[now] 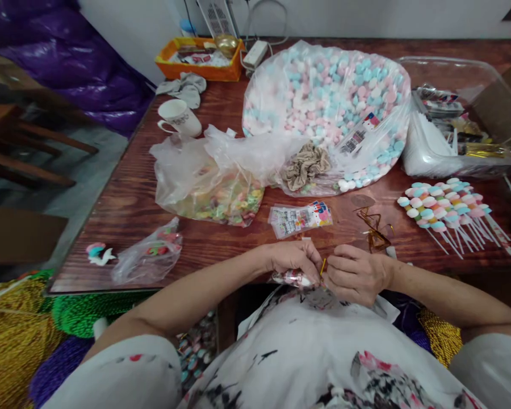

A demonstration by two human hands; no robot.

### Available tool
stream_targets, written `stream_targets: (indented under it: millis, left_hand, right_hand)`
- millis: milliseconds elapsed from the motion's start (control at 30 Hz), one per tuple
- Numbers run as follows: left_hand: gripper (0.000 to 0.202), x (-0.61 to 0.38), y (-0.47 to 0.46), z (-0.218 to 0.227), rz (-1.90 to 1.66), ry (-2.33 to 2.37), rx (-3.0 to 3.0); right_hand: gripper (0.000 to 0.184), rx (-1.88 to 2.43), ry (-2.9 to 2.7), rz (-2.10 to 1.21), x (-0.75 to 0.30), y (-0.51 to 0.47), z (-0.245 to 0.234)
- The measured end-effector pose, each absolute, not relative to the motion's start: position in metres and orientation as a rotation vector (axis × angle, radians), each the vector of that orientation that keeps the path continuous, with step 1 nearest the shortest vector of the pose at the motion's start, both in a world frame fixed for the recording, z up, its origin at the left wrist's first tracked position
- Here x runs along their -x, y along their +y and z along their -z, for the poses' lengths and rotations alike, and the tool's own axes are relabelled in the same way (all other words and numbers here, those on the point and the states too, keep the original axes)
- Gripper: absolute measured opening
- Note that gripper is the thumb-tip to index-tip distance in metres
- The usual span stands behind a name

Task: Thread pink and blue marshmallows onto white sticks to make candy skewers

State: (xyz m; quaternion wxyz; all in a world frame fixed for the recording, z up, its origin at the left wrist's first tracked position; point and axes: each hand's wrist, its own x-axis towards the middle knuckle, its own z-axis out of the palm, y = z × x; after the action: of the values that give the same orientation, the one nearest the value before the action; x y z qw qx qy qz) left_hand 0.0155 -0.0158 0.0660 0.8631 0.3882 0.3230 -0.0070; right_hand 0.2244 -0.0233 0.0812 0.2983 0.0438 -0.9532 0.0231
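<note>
Close to my body at the table's front edge, my left hand (296, 261) is closed on a small clear wrapped candy packet (293, 278) with white and coloured pieces showing. My right hand (353, 275) meets it from the other side, fingers pinched at a gold twist tie (323, 266). The tie stands upright between the two hands; its lower end is hidden. Just beyond my left hand lie printed clear wrappers (300, 218). A tangle of gold twist ties (373, 230) rests past my right hand.
A large bag of pastel marshmallows (310, 91) fills the back. Nearer are a bag of gummy candies (225, 199) and a brown scrunchie (307, 165). Marshmallow skewers (451, 207) lie at right, below a clear bin (460, 165). A mug (181, 118) and an orange tray (196, 71) stand back left.
</note>
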Motion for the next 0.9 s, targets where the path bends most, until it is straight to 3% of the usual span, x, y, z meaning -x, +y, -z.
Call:
stream_targets:
  millis: [300, 700, 900]
  left_hand:
    - [0.017, -0.010, -0.021, -0.066, 0.100, 0.609, -1.030]
    - [0.017, -0.007, -0.016, -0.066, 0.057, 0.567, -1.091]
    - [0.019, -0.008, -0.013, -0.075, -0.205, 0.656, -1.128]
  right_hand:
    - [0.019, -0.093, -2.616, -0.089, -0.214, -0.036, -0.078]
    - [0.018, 0.033, -2.662, -0.205, -0.208, -0.024, -0.087]
    - [0.020, 0.106, -2.682, -0.129, -0.207, -0.025, -0.089]
